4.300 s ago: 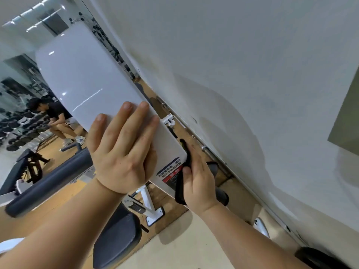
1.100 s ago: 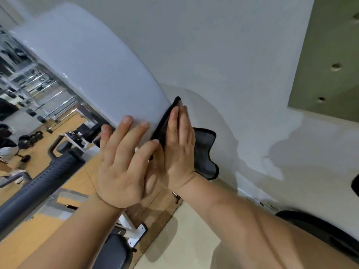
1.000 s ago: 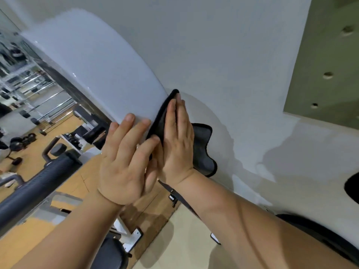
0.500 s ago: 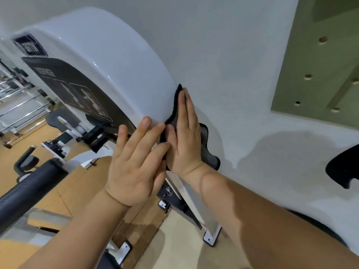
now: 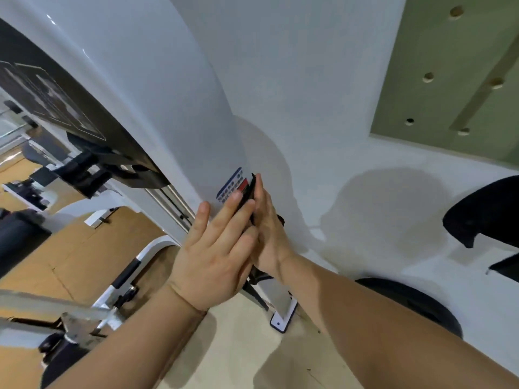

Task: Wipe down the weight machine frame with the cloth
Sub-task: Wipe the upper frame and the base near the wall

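The black cloth (image 5: 253, 189) lies edge-on against the rear edge of the white frame (image 5: 168, 94). Only a thin strip of it shows, beside the label (image 5: 232, 184). The right hand (image 5: 269, 237) presses it there flat, fingers straight and together, its grip wide and not curled round the cloth. The left hand (image 5: 213, 254) rests flat on the frame just beside it, fingertips on the label, grip also wide and holding nothing. The 2 hands touch along their sides. A white wall (image 5: 309, 80) is behind them. Below, the frame's foot (image 5: 283, 313) stands on the beige floor (image 5: 238, 349).
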